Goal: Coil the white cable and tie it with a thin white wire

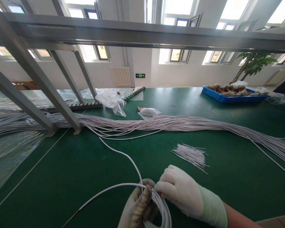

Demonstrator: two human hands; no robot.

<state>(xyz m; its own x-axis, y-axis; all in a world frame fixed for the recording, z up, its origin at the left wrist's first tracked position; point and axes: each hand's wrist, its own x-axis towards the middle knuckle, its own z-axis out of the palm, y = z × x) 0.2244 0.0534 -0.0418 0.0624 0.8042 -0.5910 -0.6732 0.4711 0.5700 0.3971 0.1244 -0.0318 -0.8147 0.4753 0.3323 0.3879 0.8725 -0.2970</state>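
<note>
My left hand [141, 205], in a soiled glove, is closed around a coil of white cable [165, 210] at the bottom middle. Two loose ends of that cable stick out to the left; the lower one ends in a dark, thin tip. My right hand [180, 191], in a white glove with a pale green cuff, is at the coil's upper right side. Its fingers are curled in, and whatever they pinch is hidden. Beyond it lies a pile of short white ties [191, 156] on the green tabletop [85, 164].
A long bundle of white cables [180, 123] crosses the table. Grey metal frame posts [71, 120] stand on the left, with a bar [142, 33] overhead. Behind are a small clear bag [149, 112], crumpled plastic [111, 100] and a blue tray [235, 98] with bundled parts.
</note>
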